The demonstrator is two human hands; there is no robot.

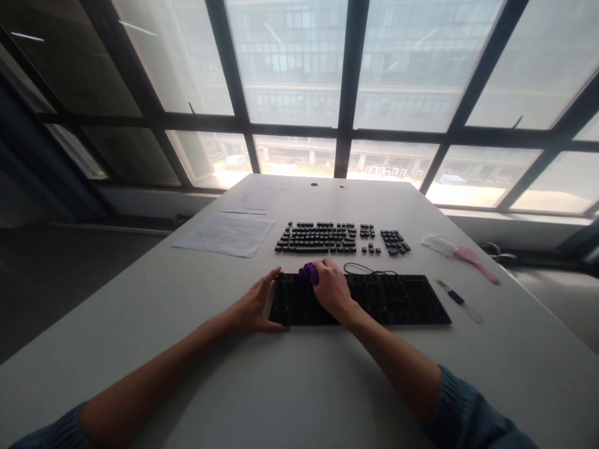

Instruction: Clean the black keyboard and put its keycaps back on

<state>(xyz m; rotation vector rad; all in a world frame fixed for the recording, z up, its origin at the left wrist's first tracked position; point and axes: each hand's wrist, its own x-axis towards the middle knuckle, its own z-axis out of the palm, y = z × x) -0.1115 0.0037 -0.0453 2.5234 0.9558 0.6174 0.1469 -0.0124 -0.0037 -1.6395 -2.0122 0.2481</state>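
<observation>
A black keyboard base [393,302] with its keycaps off lies flat on the white table. My left hand [255,305] grips its left end, thumb at the near edge and fingers at the far corner. My right hand [333,288] is closed around a crumpled purple cloth [309,272] and presses it on the upper left part of the base. My right hand and wrist hide part of the base's middle. Behind the base, the loose black keycaps [322,237] are laid out in keyboard order.
A thin black cable [369,270] curls behind the base. On the right lie a pink-handled brush [475,259] and a keycap puller [456,297] with wire ends. Printed sheets [227,235] rest at the left. The table [262,393] reaches to large windows.
</observation>
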